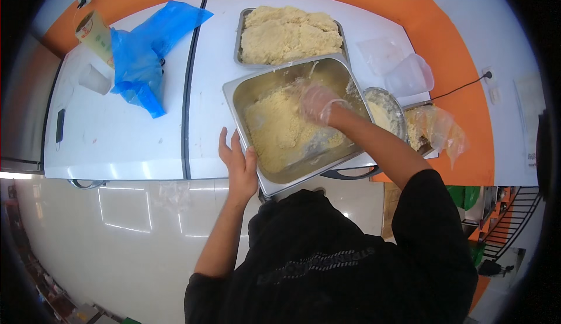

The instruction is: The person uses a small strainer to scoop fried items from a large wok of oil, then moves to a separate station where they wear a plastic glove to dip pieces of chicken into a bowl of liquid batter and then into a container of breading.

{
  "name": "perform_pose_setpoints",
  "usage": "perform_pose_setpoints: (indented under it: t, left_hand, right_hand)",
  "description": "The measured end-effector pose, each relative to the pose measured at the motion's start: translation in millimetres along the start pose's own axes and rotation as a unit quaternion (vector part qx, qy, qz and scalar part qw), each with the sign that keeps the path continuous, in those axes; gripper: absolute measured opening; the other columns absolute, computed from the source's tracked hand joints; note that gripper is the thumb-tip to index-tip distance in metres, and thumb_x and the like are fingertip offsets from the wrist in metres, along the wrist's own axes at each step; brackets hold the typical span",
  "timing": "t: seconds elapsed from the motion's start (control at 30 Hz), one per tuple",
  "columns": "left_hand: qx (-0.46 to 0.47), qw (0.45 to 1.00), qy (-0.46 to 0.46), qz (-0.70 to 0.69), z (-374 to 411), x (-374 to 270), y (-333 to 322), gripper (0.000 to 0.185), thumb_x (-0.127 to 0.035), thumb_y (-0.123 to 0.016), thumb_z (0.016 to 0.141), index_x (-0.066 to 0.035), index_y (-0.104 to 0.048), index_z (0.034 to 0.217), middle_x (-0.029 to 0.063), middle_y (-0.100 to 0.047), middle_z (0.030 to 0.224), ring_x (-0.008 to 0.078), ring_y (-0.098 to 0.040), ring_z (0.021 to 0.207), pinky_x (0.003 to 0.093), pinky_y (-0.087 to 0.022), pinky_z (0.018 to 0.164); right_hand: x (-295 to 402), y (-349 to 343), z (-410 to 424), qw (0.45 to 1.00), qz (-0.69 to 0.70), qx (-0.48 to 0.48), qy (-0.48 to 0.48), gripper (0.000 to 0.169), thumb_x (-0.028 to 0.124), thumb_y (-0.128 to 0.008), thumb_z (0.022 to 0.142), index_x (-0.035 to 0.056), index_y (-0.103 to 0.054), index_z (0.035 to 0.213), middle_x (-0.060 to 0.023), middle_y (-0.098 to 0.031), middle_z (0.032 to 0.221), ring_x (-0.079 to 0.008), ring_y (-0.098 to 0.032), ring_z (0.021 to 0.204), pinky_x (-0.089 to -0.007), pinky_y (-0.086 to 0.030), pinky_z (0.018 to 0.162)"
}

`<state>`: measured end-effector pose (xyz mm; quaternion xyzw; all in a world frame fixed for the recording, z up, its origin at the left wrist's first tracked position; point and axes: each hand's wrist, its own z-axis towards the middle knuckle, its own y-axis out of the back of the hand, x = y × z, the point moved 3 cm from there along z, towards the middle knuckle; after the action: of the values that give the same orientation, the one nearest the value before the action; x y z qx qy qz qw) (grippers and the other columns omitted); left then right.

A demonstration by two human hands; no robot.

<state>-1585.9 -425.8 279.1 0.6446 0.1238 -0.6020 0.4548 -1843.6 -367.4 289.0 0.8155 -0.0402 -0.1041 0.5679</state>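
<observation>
A deep stainless steel pan (298, 183) sits at an angle near the white surface's front edge. Inside it lies a pale yellow crumbly mixture (276, 127), spread mostly over the left half, with bare metal showing at the lower right. My left hand (241, 164), ungloved, grips the pan's left rim, its thumb at the edge and some fingers raised. In a clear plastic glove, my right hand (317, 102) reaches into the pan at the mixture's upper right. Its fingers are blurred, so whether they close on any mixture is unclear.
Behind the pan stands a tray (237, 56) heaped with pale dough (291, 34). To the right are a metal bowl (396, 113) of pale powder, a translucent plastic jug (412, 76) and a plastic bag (438, 124). A blue bag (140, 61), a cup (94, 79) and a phone-like black object (60, 124) lie left.
</observation>
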Motion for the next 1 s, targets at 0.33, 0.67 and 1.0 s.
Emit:
perform_pose_setpoints:
  t: [0.33, 0.67, 1.0]
  left_hand:
    - [-0.022, 1.0, -0.011, -0.004, 1, -1, -4, 0.05, -0.019, -0.044, 0.094, 0.006, -0.031, 0.136, 0.0308, -0.012, 0.147, 0.044, -0.013, 0.136, 0.0503, -0.016, 0.11]
    - [-0.02, 1.0, -0.016, 0.014, -2, 1, -7, 0.051, -0.022, -0.046, 0.094, 0.005, -0.032, 0.136, 0.0313, -0.014, 0.146, 0.0453, -0.015, 0.135, 0.051, -0.016, 0.11]
    - [-0.028, 0.999, -0.021, 0.008, 2, -2, -3, 0.05, -0.021, -0.045, 0.094, 0.005, -0.034, 0.135, 0.0315, -0.015, 0.146, 0.0451, -0.015, 0.135, 0.0517, -0.015, 0.109]
  right_hand:
    - [38, -23, 9, 0.994, -0.003, 0.052, 0.098, 0.074, 0.047, -0.045, 0.093, 0.016, -0.012, 0.151, -0.0167, -0.004, 0.157, -0.0406, -0.013, 0.142, -0.0524, -0.018, 0.113]
    - [104, -23, 44, 0.983, 0.004, 0.046, 0.18, 0.051, 0.031, -0.055, 0.086, 0.0061, -0.048, 0.13, -0.0237, -0.05, 0.129, -0.0356, -0.054, 0.114, -0.0496, -0.04, 0.093]
    - [114, -38, -24, 0.912, 0.308, 0.245, 0.116, 0.04, 0.027, -0.058, 0.08, -0.0016, -0.062, 0.108, -0.0239, -0.064, 0.101, -0.0349, -0.062, 0.091, -0.0412, -0.048, 0.08]
